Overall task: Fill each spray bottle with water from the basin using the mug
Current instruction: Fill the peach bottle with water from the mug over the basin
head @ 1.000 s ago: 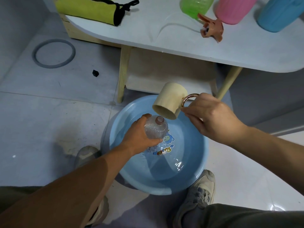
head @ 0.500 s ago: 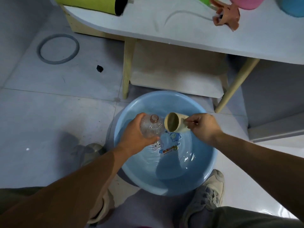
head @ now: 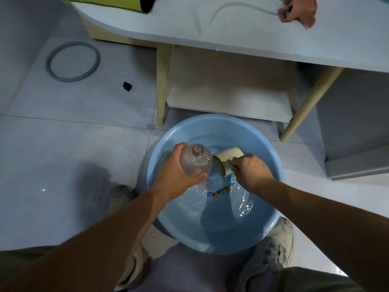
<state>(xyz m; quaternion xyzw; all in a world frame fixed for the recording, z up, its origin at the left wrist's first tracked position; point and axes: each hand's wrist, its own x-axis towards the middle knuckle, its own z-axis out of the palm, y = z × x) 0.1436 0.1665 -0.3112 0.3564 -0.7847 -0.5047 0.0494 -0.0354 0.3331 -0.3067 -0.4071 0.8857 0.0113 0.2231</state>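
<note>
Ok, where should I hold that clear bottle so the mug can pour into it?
Grip the clear bottle around its wide ribbed body, coming from its left, as the left hand does. That probably works best: the narrow open neck points up and is left uncovered, and the bottle's right side is free for the mug in the right hand.
</note>
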